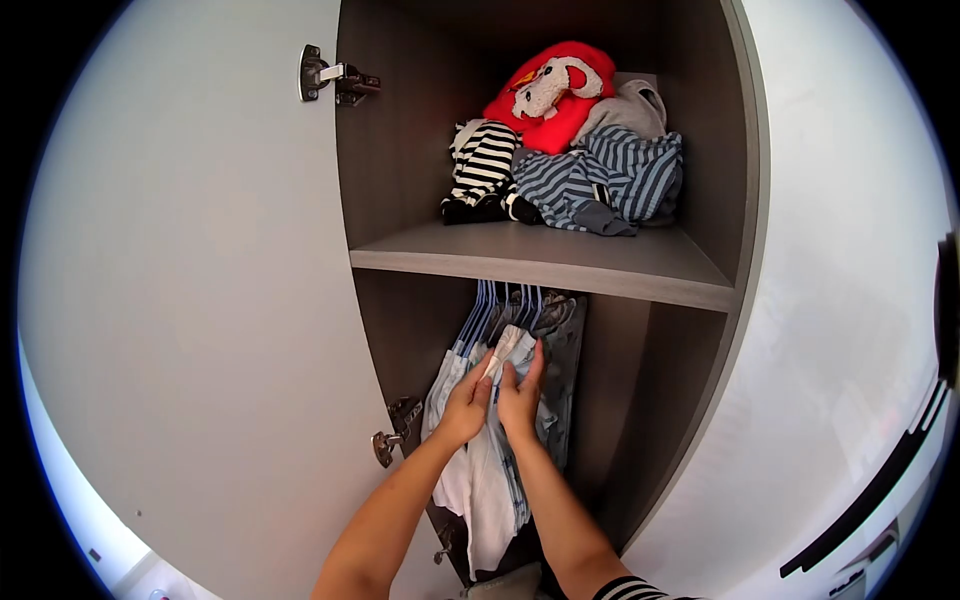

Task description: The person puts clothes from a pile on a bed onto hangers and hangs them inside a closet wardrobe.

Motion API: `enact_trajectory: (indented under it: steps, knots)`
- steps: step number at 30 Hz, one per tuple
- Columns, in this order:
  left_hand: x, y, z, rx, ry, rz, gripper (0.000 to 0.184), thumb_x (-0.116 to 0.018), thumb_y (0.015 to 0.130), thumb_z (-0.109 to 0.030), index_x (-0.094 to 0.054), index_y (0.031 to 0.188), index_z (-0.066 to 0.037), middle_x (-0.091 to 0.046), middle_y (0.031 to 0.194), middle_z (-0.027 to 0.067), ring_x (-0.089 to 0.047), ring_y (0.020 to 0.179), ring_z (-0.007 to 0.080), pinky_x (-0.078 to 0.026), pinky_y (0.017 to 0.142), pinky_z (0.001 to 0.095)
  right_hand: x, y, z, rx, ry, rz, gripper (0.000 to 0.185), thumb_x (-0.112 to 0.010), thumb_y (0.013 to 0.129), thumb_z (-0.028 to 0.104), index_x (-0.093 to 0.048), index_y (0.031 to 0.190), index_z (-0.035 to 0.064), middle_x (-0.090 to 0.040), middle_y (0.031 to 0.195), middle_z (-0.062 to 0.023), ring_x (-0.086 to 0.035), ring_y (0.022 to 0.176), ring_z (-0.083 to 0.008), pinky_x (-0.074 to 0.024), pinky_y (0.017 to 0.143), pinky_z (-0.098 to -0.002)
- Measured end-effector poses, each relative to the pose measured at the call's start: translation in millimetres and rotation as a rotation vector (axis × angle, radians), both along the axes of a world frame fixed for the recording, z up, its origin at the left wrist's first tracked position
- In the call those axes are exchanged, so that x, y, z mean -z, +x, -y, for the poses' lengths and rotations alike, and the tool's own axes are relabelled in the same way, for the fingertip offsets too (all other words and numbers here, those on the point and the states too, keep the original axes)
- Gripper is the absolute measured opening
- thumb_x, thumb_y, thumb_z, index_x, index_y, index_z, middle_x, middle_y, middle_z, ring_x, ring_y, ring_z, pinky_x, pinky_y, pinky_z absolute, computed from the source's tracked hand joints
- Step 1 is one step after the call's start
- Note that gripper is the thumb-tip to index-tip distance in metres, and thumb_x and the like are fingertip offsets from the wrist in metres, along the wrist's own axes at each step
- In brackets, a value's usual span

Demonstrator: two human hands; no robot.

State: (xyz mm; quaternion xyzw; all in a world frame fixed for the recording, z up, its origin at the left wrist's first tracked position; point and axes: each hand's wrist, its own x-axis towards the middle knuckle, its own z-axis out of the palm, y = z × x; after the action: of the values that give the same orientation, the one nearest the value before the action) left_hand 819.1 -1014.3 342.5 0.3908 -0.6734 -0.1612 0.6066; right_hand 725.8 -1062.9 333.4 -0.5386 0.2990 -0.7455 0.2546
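Our left hand (pixel 467 405) and right hand (pixel 519 402) are both clamped on the pale garment (pixel 513 346), pinching its top below the front edge of the shelf (pixel 560 250). We do best keeping that top level and smooth, clear of the blue hangers (pixel 486 305).

This looks like a room in a home, judging by the grey-brown wardrobe (pixel 400 130) with its pale hinged door (pixel 200 280), striped clothes (pixel 630 175) heaped on a shelf (pixel 540 277), and light garments (pixel 484 490) hanging from blue hangers (pixel 472 322) below.
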Motion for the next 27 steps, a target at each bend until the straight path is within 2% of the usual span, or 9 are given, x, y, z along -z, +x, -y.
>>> enact_trajectory:
  steps: [5,8,10,13,16,19,22,25,27]
  knots:
    - [-22,3,-21,-0.22,-0.024,0.325,0.044,-0.052,0.094,-0.004,-0.054,0.139,-0.006,-0.065,0.124,0.0231,-0.065,0.111,0.0285,-0.048,0.096,0.0325,17,-3,-14,0.01,0.037,-0.178,0.062,-0.058,0.091,0.011,-0.036,0.148,0.0013,-0.042,0.145,-0.0269,-0.04,0.134,-0.0434,-0.032,0.112,-0.0462]
    - [-37,9,-16,-0.219,0.084,0.41,0.046,-0.051,0.089,0.0,-0.058,0.134,-0.006,-0.061,0.126,0.0251,-0.063,0.113,0.039,-0.049,0.098,0.0375,22,4,-12,-0.03,0.018,-0.177,0.06,-0.058,0.091,0.01,-0.037,0.147,0.0011,-0.044,0.144,-0.0264,-0.042,0.133,-0.0417,-0.0348,0.11,-0.0436]
    - [-31,13,-17,-0.143,0.154,0.294,0.043,-0.053,0.093,-0.005,-0.058,0.136,-0.008,-0.064,0.126,0.0213,-0.065,0.112,0.0331,-0.049,0.098,0.0356,24,3,-16,0.002,-0.024,-0.196,0.057,-0.057,0.093,0.01,-0.039,0.146,0.0014,-0.044,0.145,-0.0244,-0.045,0.134,-0.0369,-0.0384,0.107,-0.0387]
    - [2,13,-18,-0.049,0.034,0.051,0.039,-0.056,0.096,-0.009,-0.058,0.135,-0.007,-0.067,0.123,0.0154,-0.065,0.109,0.0221,-0.048,0.097,0.0323,25,1,-26,-0.003,-0.013,-0.161,0.059,-0.059,0.09,0.012,-0.039,0.144,-0.0022,-0.046,0.139,-0.0284,-0.045,0.128,-0.0445,-0.0368,0.108,-0.0462]
    - [10,11,-25,-0.004,0.093,-0.091,0.04,-0.058,0.093,-0.004,-0.059,0.133,-0.003,-0.065,0.124,0.018,-0.065,0.108,0.0201,-0.048,0.096,0.0324,28,1,-30,0.061,-0.006,-0.207,0.06,-0.057,0.087,0.006,-0.04,0.144,0.0007,-0.049,0.139,-0.0249,-0.048,0.128,-0.0402,-0.0386,0.107,-0.0412]
    - [-6,4,-50,-0.179,0.098,0.098,0.039,-0.061,0.086,0.003,-0.062,0.125,0.0,-0.066,0.119,0.0201,-0.067,0.104,0.0277,-0.05,0.093,0.0357,30,0,-29,0.108,0.049,-0.194,0.065,-0.054,0.082,0.001,-0.039,0.145,0.0017,-0.046,0.14,-0.0252,-0.045,0.13,-0.04,-0.0358,0.109,-0.0432]
    - [-10,8,-57,-0.323,-0.17,0.353,0.043,-0.06,0.082,0.009,-0.06,0.124,0.0,-0.063,0.118,0.0194,-0.062,0.11,0.0344,-0.048,0.096,0.0363,26,-12,-40,0.133,0.012,-0.15,0.068,-0.051,0.079,-0.003,-0.038,0.145,0.0032,-0.043,0.142,-0.0244,-0.041,0.133,-0.0394,-0.0305,0.113,-0.0437]
    - [-19,-6,-69,-0.389,-0.224,0.35,0.043,-0.058,0.078,0.011,-0.061,0.119,-0.001,-0.058,0.121,0.0207,-0.056,0.111,0.0438,-0.047,0.096,0.041,25,-17,-52,0.132,-0.082,-0.108,0.068,-0.047,0.077,-0.006,-0.039,0.145,0.0044,-0.043,0.141,-0.0229,-0.041,0.133,-0.0391,-0.029,0.114,-0.0437]
    - [-18,-9,-70,-0.474,-0.23,0.375,0.043,-0.06,0.078,0.008,-0.062,0.119,-0.004,-0.055,0.124,0.0194,-0.054,0.116,0.0395,-0.045,0.096,0.0432,24,-23,-59,0.124,-0.1,-0.107,0.066,-0.045,0.077,-0.007,-0.042,0.143,0.004,-0.044,0.139,-0.0236,-0.041,0.131,-0.0407,-0.0296,0.113,-0.0457]
